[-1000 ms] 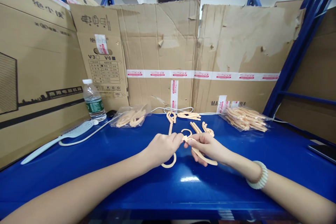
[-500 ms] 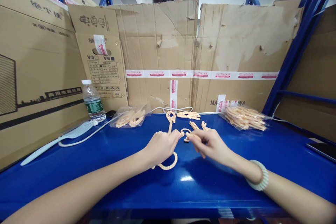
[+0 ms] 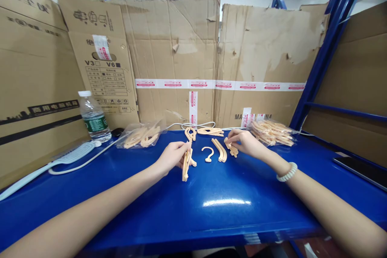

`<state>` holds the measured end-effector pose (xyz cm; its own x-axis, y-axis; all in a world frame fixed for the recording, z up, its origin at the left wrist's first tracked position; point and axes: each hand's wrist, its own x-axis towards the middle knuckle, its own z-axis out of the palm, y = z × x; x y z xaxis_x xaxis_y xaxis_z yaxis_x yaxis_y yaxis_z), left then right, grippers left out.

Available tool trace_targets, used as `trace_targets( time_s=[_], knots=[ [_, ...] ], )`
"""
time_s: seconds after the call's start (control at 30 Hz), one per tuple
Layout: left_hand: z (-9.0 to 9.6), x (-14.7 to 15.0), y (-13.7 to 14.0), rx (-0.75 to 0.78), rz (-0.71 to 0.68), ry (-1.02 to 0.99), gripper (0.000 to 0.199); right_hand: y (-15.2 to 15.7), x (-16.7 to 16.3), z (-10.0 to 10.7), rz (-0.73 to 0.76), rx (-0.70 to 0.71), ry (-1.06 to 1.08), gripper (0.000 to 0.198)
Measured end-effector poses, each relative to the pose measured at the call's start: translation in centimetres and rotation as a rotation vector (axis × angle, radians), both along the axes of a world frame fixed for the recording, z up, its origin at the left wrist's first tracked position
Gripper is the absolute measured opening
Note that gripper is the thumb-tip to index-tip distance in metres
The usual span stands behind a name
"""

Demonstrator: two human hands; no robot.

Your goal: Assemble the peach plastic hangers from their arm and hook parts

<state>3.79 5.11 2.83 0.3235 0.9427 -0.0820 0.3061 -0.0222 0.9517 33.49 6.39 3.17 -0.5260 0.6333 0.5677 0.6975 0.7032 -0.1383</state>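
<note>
My left hand (image 3: 173, 155) is closed around a folded beige plastic hanger (image 3: 186, 167), which points down toward me. A loose beige hanger hook (image 3: 208, 155) lies on the blue table to the right of it. Beyond the hook, two curved hanger arms (image 3: 220, 151) rest side by side. With the fingertips pinched, my right hand (image 3: 245, 143) is at a small pile of beige hanger pieces (image 3: 233, 150). One piece there shows at the fingertips, partly hidden by them.
Folded hangers (image 3: 211, 131) lie at the back. Bagged beige parts sit left (image 3: 141, 135) and right (image 3: 272, 132). A water bottle (image 3: 95, 119), pale hairbrush (image 3: 71, 155) and phone (image 3: 359, 168) are at the sides. Cardboard walls (image 3: 172, 56) enclose the blue table (image 3: 169, 217).
My hands have moved apart, the right one out to the small pieces at the right. The hanger in my left hand has turned, its hook no longer showing below. The view has shifted rightward.
</note>
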Motion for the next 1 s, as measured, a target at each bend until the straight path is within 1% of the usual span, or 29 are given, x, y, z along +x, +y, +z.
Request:
trace_targets(
  time_s=[0.1, 0.23, 0.3, 0.37, 0.43, 0.47, 0.53, 0.6, 0.7, 0.8, 0.87, 0.93, 1.0],
  knots=[
    [0.2, 0.0, -0.2, -0.051, 0.019, -0.099, 0.029, 0.6, 0.5, -0.7, -0.021, 0.004, -0.088, 0.031],
    [0.3, 0.1, -0.3, -0.048, 0.064, -0.183, 0.029, 0.5, 0.7, -0.7, -0.031, 0.04, -0.152, 0.034],
    [0.3, 0.2, -0.3, -0.031, 0.081, -0.201, 0.029, -0.5, -0.2, -0.4, -0.029, 0.085, -0.149, 0.036],
    [0.2, 0.3, -0.4, -0.004, 0.091, -0.208, 0.028, -2.1, -1.9, 0.0, -0.015, 0.145, -0.122, 0.039],
    [0.2, 0.3, -0.4, 0.037, 0.095, -0.206, 0.026, -4.0, -4.0, 0.3, 0.041, 0.202, -0.1, 0.04],
    [0.1, 0.3, -0.5, 0.064, 0.095, -0.204, 0.025, -4.9, -5.1, 0.3, 0.096, 0.237, -0.106, 0.037],
    [0.0, 0.3, -0.5, 0.123, 0.089, -0.197, 0.023, -6.2, -6.7, 0.1, 0.212, 0.329, -0.215, 0.035],
    [-0.1, 0.2, -0.6, 0.187, 0.08, -0.192, 0.022, -6.7, -7.6, -0.4, 0.253, 0.386, -0.329, 0.032],
    [-0.4, 0.1, -0.5, 0.281, 0.071, -0.178, 0.025, -6.4, -7.7, -1.3, 0.233, 0.376, -0.395, 0.025],
    [-0.9, 0.1, -0.1, 0.374, 0.067, -0.142, 0.032, -5.9, -7.3, -1.7, 0.213, 0.356, -0.367, 0.022],
    [-1.2, 0.0, 0.2, 0.457, 0.073, -0.104, 0.031, -5.7, -7.2, -1.6, 0.191, 0.366, -0.331, 0.02],
    [-1.2, -0.1, 0.2, 0.58, 0.095, -0.051, 0.029, -5.7, -7.1, -1.4, 0.17, 0.374, -0.291, 0.02],
    [-0.9, -0.3, -0.1, 0.75, 0.112, 0.022, 0.035, -5.7, -7.1, -1.3, 0.157, 0.367, -0.239, 0.02]
  ],
)
